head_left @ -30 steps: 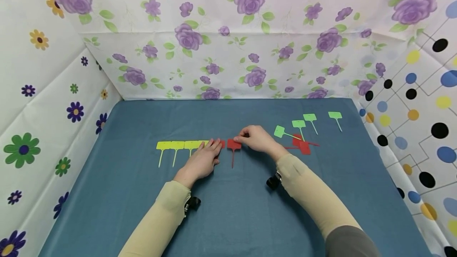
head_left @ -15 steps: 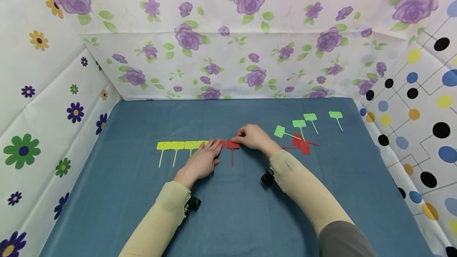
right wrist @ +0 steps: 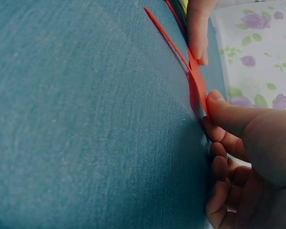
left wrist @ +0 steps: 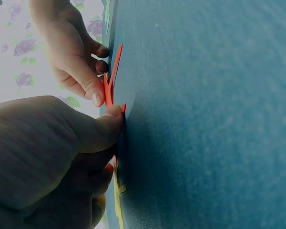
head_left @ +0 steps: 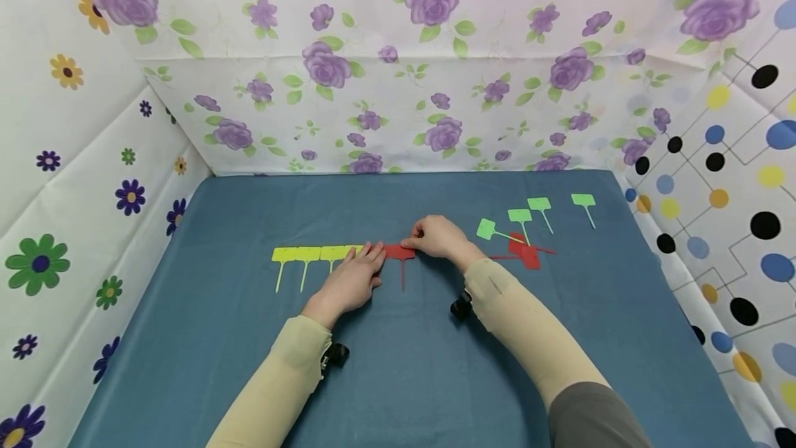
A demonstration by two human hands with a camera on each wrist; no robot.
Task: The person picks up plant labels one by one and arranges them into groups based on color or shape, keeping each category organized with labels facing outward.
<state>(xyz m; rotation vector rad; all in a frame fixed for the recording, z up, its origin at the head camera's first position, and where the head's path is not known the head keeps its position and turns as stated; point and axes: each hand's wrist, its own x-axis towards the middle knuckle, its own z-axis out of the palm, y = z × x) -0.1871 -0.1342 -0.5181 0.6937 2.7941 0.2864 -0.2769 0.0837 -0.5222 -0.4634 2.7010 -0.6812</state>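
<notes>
In the head view a row of yellow T-shaped plant labels [head_left: 285,254] lies on the blue cloth, stems toward me. My left hand [head_left: 351,278] rests on the right end of that row with fingers extended, partly covering the labels and a red one. My right hand [head_left: 440,237] pinches the right edge of another red plant label [head_left: 399,253] between thumb and fingers. Its left edge meets the covered red label; whether they overlap cannot be told. In the right wrist view this label [right wrist: 198,88] tilts slightly off the cloth.
To the right, loose green plant labels [head_left: 519,216] lie near a small pile of red labels [head_left: 531,258]. One green label [head_left: 583,200] lies apart, farther right. Flower-patterned sheeting [head_left: 398,116] stands behind the blue cloth [head_left: 398,379], with patterned sheets at both sides.
My right hand has slid the red plant label a little to the left, closing the gap to the red label beside my left fingers. The left hand has stayed in place.
</notes>
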